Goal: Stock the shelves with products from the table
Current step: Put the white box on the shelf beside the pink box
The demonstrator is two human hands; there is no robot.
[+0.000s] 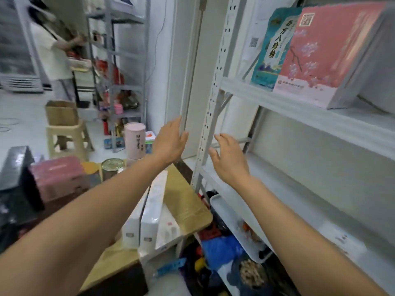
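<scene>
Both my hands are raised in the air with nothing in them. My left hand [170, 142] has straight fingers, out over the table's far end. My right hand [229, 159] is spread in front of the white shelf unit [299, 107], near its perforated post. On the upper shelf stand a pink box [324, 52] and a teal pouch [271, 48]. On the table [188, 201] lie white flat boxes [151, 212], a pink box [57, 178], a tin can [111, 167], a pink cylinder [135, 138] and a dark box [15, 167].
The shelf below the pink box looks bare at its near left end. Bags and a white tray [230, 223] crowd the floor between table and shelves. A stool [68, 137] carrying a cardboard box, a second grey rack [119, 60] and another person [53, 45] are at the back left.
</scene>
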